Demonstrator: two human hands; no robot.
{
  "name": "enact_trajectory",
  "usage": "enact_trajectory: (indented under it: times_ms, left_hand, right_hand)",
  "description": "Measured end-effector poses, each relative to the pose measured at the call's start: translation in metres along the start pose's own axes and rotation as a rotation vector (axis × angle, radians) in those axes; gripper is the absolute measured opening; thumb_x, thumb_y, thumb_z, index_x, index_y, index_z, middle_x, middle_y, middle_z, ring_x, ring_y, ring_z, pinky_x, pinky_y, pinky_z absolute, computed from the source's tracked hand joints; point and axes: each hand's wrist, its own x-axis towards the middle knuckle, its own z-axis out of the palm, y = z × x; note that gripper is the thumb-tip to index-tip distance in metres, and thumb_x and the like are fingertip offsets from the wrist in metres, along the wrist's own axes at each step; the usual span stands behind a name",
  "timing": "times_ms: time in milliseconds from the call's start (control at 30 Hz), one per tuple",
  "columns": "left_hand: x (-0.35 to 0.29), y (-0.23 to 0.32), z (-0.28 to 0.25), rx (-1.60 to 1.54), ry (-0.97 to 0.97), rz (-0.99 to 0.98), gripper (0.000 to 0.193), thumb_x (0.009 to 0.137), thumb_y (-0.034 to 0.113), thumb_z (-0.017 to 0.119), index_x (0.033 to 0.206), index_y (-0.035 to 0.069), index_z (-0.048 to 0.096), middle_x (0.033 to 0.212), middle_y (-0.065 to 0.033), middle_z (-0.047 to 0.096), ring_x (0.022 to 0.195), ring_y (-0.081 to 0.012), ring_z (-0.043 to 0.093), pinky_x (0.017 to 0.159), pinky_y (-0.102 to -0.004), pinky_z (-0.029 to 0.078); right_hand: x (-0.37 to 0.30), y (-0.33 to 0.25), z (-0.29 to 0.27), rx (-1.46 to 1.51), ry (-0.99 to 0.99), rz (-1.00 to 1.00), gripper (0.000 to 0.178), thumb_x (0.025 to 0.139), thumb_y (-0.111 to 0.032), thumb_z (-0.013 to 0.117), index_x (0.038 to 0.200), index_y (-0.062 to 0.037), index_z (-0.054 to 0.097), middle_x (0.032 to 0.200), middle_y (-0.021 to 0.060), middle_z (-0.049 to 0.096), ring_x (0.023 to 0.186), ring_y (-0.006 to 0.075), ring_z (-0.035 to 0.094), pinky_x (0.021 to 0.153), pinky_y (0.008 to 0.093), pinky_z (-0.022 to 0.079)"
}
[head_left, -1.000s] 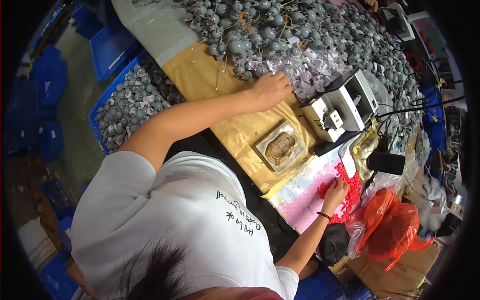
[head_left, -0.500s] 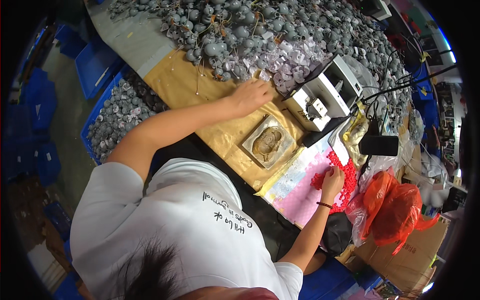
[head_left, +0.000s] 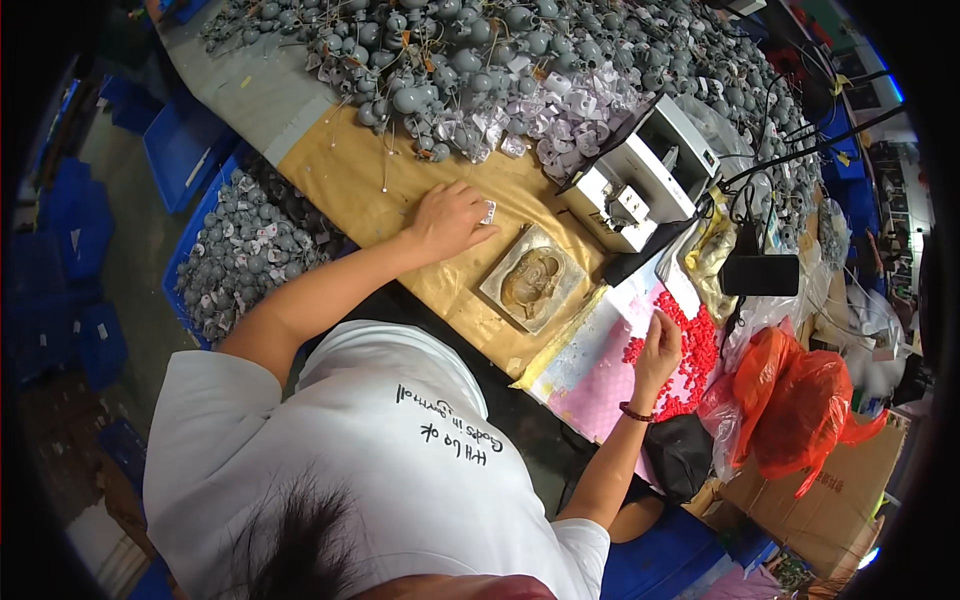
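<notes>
My left hand (head_left: 448, 220) rests on the tan paper-covered table (head_left: 340, 170), its fingers closed on a small white tagged piece (head_left: 488, 212). Just beyond it lies a big heap of grey round parts with white tags (head_left: 500, 60). A square tan block with a brown moulded hollow (head_left: 532, 278) lies to the right of that hand. My right hand (head_left: 660, 345), with a bead bracelet on the wrist, is pinched at the edge of a pile of small red pieces (head_left: 700, 340) on a pink sheet (head_left: 590, 375).
A white benchtop machine (head_left: 640, 175) stands behind the block, with a black device on a stand (head_left: 760, 273) to its right. A blue bin of grey parts (head_left: 250, 250) sits at the left. Orange-red plastic bags (head_left: 800, 400) and a cardboard box (head_left: 830, 500) are at the right.
My left hand has drawn back from the grey heap toward me and now holds a small white piece. My right hand stays at the red pieces.
</notes>
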Motion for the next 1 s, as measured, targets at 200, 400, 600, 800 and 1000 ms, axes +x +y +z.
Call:
enact_trajectory:
  times_ms: [200,400,600,800,1000]
  left_hand:
    - [0.018,0.016,0.001,-0.075,-0.026,-0.087,0.017,0.08,0.018,0.072,0.091,0.009,0.064,0.095,-0.0088,0.061,0.095,-0.0292,0.058,0.081,-0.041,0.048]
    - [0.017,0.061,0.002,-0.512,-0.252,0.37,0.018,0.079,0.009,0.07,0.097,0.01,0.067,0.098,-0.0041,0.062,0.103,-0.0265,0.056,0.086,-0.0405,0.048]
    - [0.019,0.065,0.022,-0.4,-0.209,0.28,0.023,0.078,0.01,0.072,0.101,0.011,0.066,0.103,-0.0023,0.061,0.105,-0.0256,0.055,0.088,-0.0394,0.047]
    - [0.031,0.061,-0.002,-0.595,-0.262,0.091,0.036,0.079,0.016,0.076,0.112,0.009,0.063,0.117,-0.0084,0.057,0.111,-0.0279,0.056,0.094,-0.0383,0.047]
    - [0.125,0.02,-0.06,-0.382,0.035,0.222,0.018,0.085,0.011,0.07,0.103,0.007,0.069,0.106,-0.0087,0.066,0.107,-0.0283,0.06,0.091,-0.0398,0.049]
  right_hand:
    - [-0.02,-0.018,0.027,0.258,-0.129,0.061,0.01,0.097,-0.008,0.064,0.1,0.0017,0.065,0.086,0.003,0.065,0.074,0.0086,0.057,0.068,0.0224,0.047]
    - [-0.026,-0.051,0.051,0.533,-0.15,0.19,0.009,0.095,-0.005,0.064,0.1,0.0023,0.064,0.084,0.0031,0.064,0.074,0.009,0.059,0.069,0.023,0.049]
    - [-0.027,-0.082,0.084,0.559,-0.241,0.148,0.011,0.096,-0.006,0.064,0.102,0.0023,0.067,0.084,0.0021,0.065,0.074,0.0076,0.059,0.069,0.0219,0.048]
    - [-0.028,-0.085,0.121,0.504,-0.3,0.021,0.007,0.09,-0.001,0.07,0.094,0.0018,0.064,0.089,0.0041,0.067,0.076,0.0089,0.061,0.069,0.0221,0.05]
    - [-0.022,-0.08,0.128,0.431,-0.261,-0.043,0.011,0.089,0.007,0.067,0.1,0.007,0.066,0.104,0.0094,0.066,0.085,0.0141,0.067,0.074,0.0243,0.054]
